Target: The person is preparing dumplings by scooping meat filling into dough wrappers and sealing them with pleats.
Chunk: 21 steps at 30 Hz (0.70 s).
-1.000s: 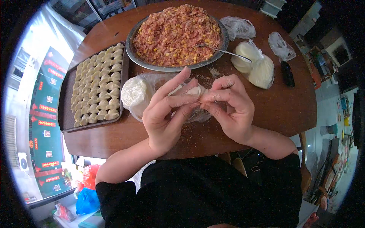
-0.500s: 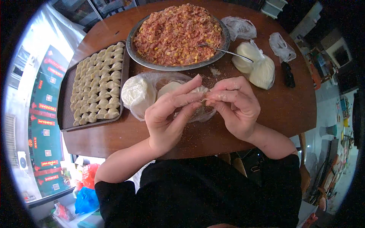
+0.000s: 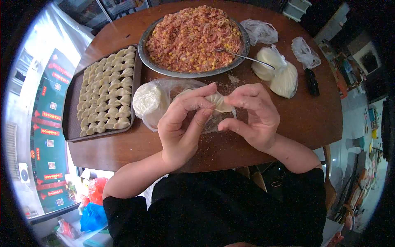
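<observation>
A pleated dumpling [image 3: 221, 103] is pinched at its left end between the thumb and fingers of my left hand [image 3: 185, 119]. Beside its right end is my right hand [image 3: 257, 115], with the thumb spread away from the fingers; its fingertips are at or very near the dough's edge. Flour dusts both hands. Below and behind them lies a clear plastic bag [image 3: 164, 86] with a stack of round dumpling wrappers [image 3: 149, 100] at its left. Beyond, a large metal basin [image 3: 142, 53] holds a mound of pink meat filling [image 3: 193, 37] with corn, and a spoon [image 3: 247, 56] rests in it.
To the left, a dark baking tray [image 3: 73, 111] carries rows of finished dumplings [image 3: 108, 92]. Bagged white dough [image 3: 284, 80], crumpled plastic bags [image 3: 306, 53] and a black object [image 3: 312, 82] lie at the right of the round wooden table [image 3: 304, 119].
My right thumb has parted from the fingers and dropped away from the dumpling, so more of its pleated side shows. My left hand keeps nearly the same place.
</observation>
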{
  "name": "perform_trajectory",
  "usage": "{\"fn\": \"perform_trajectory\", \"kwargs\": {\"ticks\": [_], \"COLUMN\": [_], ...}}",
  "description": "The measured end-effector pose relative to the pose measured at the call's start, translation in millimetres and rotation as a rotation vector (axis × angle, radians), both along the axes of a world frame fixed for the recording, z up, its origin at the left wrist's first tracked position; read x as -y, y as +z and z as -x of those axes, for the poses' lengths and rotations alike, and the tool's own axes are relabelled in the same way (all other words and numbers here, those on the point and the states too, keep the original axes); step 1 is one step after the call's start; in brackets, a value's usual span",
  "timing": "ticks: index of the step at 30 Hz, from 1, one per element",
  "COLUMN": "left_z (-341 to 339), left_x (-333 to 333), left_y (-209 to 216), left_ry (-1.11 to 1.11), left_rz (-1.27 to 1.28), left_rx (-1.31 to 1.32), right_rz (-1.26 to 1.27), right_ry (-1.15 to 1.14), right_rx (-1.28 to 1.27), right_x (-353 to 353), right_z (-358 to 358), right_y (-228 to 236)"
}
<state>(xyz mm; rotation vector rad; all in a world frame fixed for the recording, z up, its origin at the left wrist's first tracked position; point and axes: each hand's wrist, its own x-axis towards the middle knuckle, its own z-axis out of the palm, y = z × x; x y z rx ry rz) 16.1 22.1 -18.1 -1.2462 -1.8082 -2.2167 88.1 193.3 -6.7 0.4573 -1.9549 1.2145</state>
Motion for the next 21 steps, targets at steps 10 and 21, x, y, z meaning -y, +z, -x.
{"fn": "perform_trajectory", "kwargs": {"ticks": [10, 21], "left_z": [1.2, -3.1], "left_x": [5.1, 0.9], "left_y": [1.4, -9.6], "left_ry": [-0.214, -0.354], "left_rz": [0.020, -0.109], "left_rx": [-0.089, 0.075], "right_rz": [-0.120, -0.210], "right_ry": [-0.063, -0.019], "right_rx": [-0.037, -0.019], "right_x": [-10.9, -13.5], "right_z": [-1.0, -7.2], "right_y": [-3.1, 0.3]}}
